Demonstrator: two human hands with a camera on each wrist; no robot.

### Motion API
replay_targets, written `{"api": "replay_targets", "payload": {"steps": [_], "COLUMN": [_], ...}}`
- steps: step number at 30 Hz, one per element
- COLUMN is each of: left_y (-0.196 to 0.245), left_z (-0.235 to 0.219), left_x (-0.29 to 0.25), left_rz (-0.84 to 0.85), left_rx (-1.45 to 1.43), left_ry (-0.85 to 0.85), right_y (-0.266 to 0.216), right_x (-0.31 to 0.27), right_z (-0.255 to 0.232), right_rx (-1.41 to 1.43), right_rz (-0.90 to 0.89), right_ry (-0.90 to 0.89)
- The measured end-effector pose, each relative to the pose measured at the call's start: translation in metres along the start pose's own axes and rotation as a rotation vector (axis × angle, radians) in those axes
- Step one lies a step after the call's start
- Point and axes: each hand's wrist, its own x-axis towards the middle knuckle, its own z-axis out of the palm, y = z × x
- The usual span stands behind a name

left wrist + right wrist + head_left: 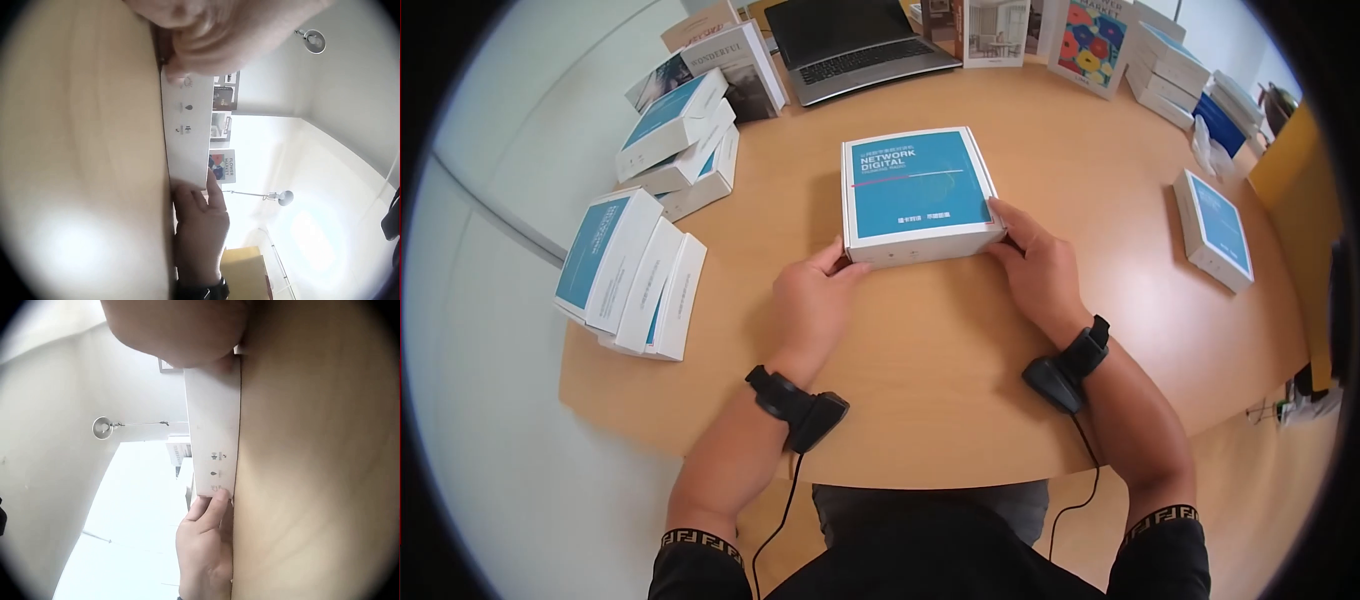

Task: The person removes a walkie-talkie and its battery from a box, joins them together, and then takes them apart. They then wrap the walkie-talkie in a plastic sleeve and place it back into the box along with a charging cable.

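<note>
A white cardboard box (922,190) with a blue "NETWORK DIGITAL" label lies face up in the middle of the table. My left hand (812,300) grips its near left corner, thumb on the front face and fingers along the side. At the near right corner my right hand (1040,268) holds the box, with fingers on the right side and the thumb at the front. The printed front face (187,134) stands close along the tabletop in the left wrist view. From the right wrist, the left hand's thumb (217,499) presses that face near its edge.
Two stacks of similar boxes (625,270) stand at the left edge. One more box (1215,230) lies at the right. Along the back are an open laptop (855,50), upright books (1090,40) and another box stack (1165,72). A yellow panel (1290,190) borders the right.
</note>
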Motion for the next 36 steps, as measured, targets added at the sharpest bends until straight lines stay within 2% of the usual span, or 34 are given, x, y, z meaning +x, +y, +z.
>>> {"api": "replay_targets", "payload": {"steps": [2,4,5,6,7,8,9,11,12,14,15,17,19,21,23,24,26,27,29,31,33,36], "left_y": [0.0,0.0,-0.002,-0.001,0.001,0.005,0.009,0.01,0.009,0.005,0.003,0.01,0.01,0.002,0.001,-0.001,-0.002,-0.005,-0.012,-0.014,-0.012,-0.008], "left_z": [-0.002,-0.001,-0.002,-0.003,-0.004,-0.005,-0.003,0.002,0.003,0.004,0.004,0.002,0.007,0.015,0.013,0.012,0.011,0.012,0.016,0.014,0.011,0.007], "left_x": [-0.001,-0.002,-0.002,-0.003,-0.003,-0.006,-0.008,-0.01,-0.011,-0.013,-0.014,-0.017,-0.02,-0.021,-0.018,-0.018,-0.018,-0.018,-0.015,-0.011,-0.009,-0.013], "left_rz": [0.038,0.116,0.156,0.176,0.198,0.187,0.173,0.18,0.167,0.184,0.189,0.206,0.235,0.233,0.262,0.271,0.266,0.282,0.258,0.273,0.167,0.127], "left_rx": [0.075,0.142,0.121,0.134,0.147,0.115,0.092,0.043,0.029,-0.008,-0.03,-0.048,-0.073,-0.203,-0.202,-0.19,-0.194,-0.203,-0.323,-0.304,-0.368,-0.285], "left_ry": [0.01,0.008,0.001,-0.011,-0.022,-0.029,-0.03,-0.033,-0.017,-0.046,-0.071,-0.114,-0.164,-0.106,-0.163,-0.181,-0.234,-0.249,-0.275,-0.331,-0.383,-0.329], "right_y": [0.003,0.005,0.0,-0.004,-0.008,-0.004,-0.005,-0.009,-0.008,-0.007,-0.006,-0.005,-0.002,0.005,0.008,0.008,-0.008,-0.008,-0.007,-0.002,0.004,0.015], "right_x": [0.0,0.0,-0.003,-0.004,-0.005,-0.004,-0.004,-0.004,-0.003,0.001,0.003,0.008,0.011,0.013,0.014,0.012,0.01,0.01,0.012,0.011,0.009,0.001], "right_z": [0.001,0.002,-0.004,-0.008,-0.009,-0.007,-0.01,-0.012,-0.013,-0.012,-0.009,-0.004,0.005,0.007,0.005,0.0,-0.013,-0.014,-0.018,-0.02,-0.02,-0.03], "right_rx": [-0.052,0.167,0.18,0.224,0.338,0.535,0.499,0.688,0.669,0.726,0.711,0.944,0.944,0.946,0.838,0.828,0.784,0.777,0.913,0.969,1.086,1.129], "right_rz": [0.004,-0.001,-0.002,0.107,0.115,0.146,0.145,0.154,0.145,0.24,0.233,0.336,0.345,0.357,0.342,0.34,0.452,0.447,0.509,0.508,0.474,0.504], "right_ry": [0.027,0.065,0.056,0.021,0.031,0.019,0.049,0.057,0.07,0.117,0.126,0.236,0.247,0.268,0.177,0.201,0.07,0.094,0.077,0.081,0.089,0.157]}}
